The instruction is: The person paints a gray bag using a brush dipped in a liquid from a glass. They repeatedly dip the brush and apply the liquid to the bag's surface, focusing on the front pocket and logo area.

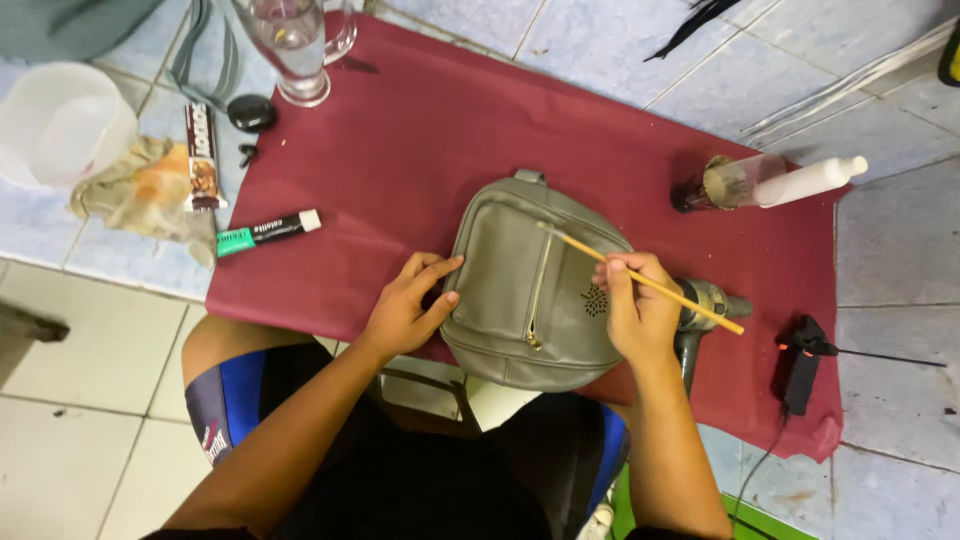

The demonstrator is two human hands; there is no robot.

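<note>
bag [520, 290], grey-green, lies on the red cloth [400, 160] at the tabletop's near edge. left hand [405, 310] rests loose, fingers apart, against its side; right hand [640, 310] is pinched on a thin stick [650, 282]. that light hold could let the bag slide, sending the stick tip off its line.

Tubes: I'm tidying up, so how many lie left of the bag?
2: a brown tube on the tiles beside the cloth, and a black-and-green tube at the cloth's left edge. Others may be hidden.

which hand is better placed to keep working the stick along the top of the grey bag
Right. The right hand already grips the thin stick, its tip on the grey bag; the left hand braces the bag's side.
</note>
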